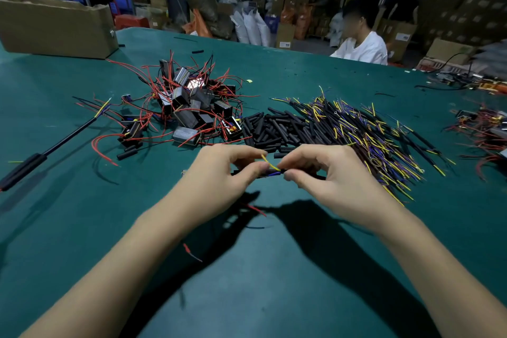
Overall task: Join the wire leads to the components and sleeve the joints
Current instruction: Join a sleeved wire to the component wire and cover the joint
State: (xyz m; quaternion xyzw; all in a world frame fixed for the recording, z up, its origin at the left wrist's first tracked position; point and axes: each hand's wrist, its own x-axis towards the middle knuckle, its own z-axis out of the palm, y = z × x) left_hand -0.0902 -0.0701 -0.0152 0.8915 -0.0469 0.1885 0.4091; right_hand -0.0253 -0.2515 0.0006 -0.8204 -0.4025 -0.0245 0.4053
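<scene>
Table: a green-covered work surface fills the view, with your two bare forearms reaching in from the near edge.
Cardboard box: it sits at the far left corner of the table.
Sleeved lead: a long black lead lies alone near the left edge, running diagonally, with yellow and blue wire ends at its far tip.
Components: a heap of small black blocks tangled with red wires lies left of centre, toward the far side.
Your left hand: its fingers are curled, thumb and fingertips pinching a black piece just above the table, near the middle.
Wire leads: a short yellow wire and a blue one show in the gap between your two hands, which almost touch.
Your right hand: its fingers are curled too, pinching the black lead from which those wires emerge.
Sleeves: a pile of short black tubes lies just beyond your hands.
Cut leads: a spread of black leads with yellow and blue tips lies right of the tubes.
Person: someone in white sits at the far right edge.
</scene>
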